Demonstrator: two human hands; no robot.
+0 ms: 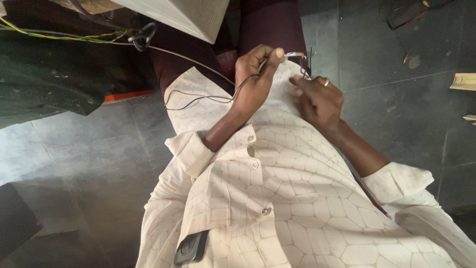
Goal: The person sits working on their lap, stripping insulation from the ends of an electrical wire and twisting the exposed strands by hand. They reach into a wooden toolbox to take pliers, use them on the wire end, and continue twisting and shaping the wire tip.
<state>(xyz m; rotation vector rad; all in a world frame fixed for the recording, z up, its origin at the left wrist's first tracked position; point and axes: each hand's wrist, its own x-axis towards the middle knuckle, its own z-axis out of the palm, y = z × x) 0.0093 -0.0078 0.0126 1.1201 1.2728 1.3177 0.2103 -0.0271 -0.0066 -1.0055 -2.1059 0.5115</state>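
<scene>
I see my left hand (pixel 255 79) pinching the thin black wire (pixel 208 98) near its bare end, over my lap. My right hand (pixel 317 97) curls beside it, touching the tip. I think the next move needs steady fingers.

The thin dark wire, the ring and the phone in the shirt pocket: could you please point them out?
thin dark wire (pixel 198 99), head view, loose loop.
ring (pixel 326 82), head view, band on finger.
phone (pixel 191 247), head view, exposed back.

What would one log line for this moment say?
left hand: pinches thin dark wire | right hand: ring on, fingertips at wire end, grip unclear | patterned cream shirt below | grey tiled floor
</scene>
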